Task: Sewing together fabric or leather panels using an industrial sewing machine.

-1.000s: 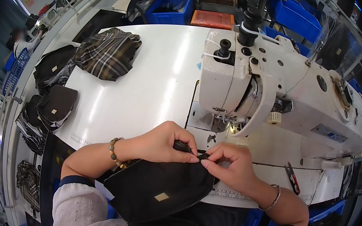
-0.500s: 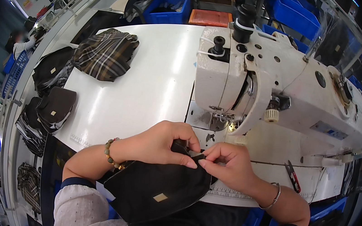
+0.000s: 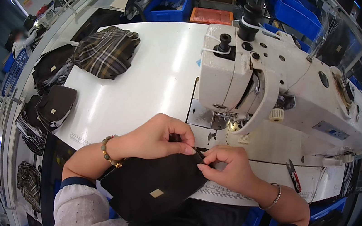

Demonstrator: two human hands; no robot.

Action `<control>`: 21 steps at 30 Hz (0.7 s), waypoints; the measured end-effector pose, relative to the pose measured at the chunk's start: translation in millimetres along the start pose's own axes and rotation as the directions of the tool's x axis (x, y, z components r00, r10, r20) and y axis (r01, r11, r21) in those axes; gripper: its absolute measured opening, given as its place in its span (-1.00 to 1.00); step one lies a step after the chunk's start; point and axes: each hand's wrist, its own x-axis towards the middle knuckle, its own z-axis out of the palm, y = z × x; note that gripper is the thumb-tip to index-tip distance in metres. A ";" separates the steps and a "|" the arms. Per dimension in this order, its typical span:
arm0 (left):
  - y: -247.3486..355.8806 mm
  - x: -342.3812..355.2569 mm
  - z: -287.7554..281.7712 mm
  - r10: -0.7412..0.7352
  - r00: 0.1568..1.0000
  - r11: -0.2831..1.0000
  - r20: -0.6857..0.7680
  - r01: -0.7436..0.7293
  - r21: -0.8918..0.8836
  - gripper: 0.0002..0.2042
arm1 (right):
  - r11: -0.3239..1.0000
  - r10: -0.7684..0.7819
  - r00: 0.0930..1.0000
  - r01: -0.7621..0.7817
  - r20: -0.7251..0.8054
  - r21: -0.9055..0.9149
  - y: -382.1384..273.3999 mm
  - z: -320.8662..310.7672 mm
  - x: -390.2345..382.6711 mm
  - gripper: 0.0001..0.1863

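Note:
A dark fabric panel (image 3: 149, 179) with a small pale patch hangs from my two hands, over the table's front edge and my lap. My left hand (image 3: 161, 138) pinches its upper edge between thumb and fingers, a beaded bracelet on the wrist. Close beside it, my right hand (image 3: 229, 165) pinches the same edge at the panel's upper right corner. Both sets of fingertips are a short way apart along the edge. Just beyond them stands a white sewing machine (image 3: 240, 82), its presser foot and needle area near the metal plate. The underside of the panel is hidden.
Thread snips (image 3: 293, 176) with red handles lie right of my right hand. A plaid fabric piece (image 3: 109, 53) rests on the white table (image 3: 158, 73) at far left. Dark stacked panels (image 3: 55, 108) stand at the left edge. Blue bins (image 3: 170, 6) are behind the table.
My fingertips have drawn slightly apart along the edge, the left hand shifting a little left and up. The panel has moved slightly left. The view has shifted a little.

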 end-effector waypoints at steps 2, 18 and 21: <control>2.0 -1.5 -12.7 -0.022 0.998 0.999 -0.060 0.019 -0.050 -0.95 | 0.999 -0.036 0.999 0.036 -0.036 0.014 1.8 0.5 0.2 -0.91; -10.4 0.5 -21.7 -0.163 0.985 0.961 0.065 0.173 -0.217 -0.90 | 0.950 0.125 0.992 -0.119 -0.002 0.289 -4.1 5.0 -1.9 -0.96; -3.7 4.2 -27.8 -0.192 0.974 0.976 0.122 0.202 -0.078 -0.89 | 0.997 -0.016 0.997 0.010 0.073 0.076 -4.5 7.4 -4.4 -0.79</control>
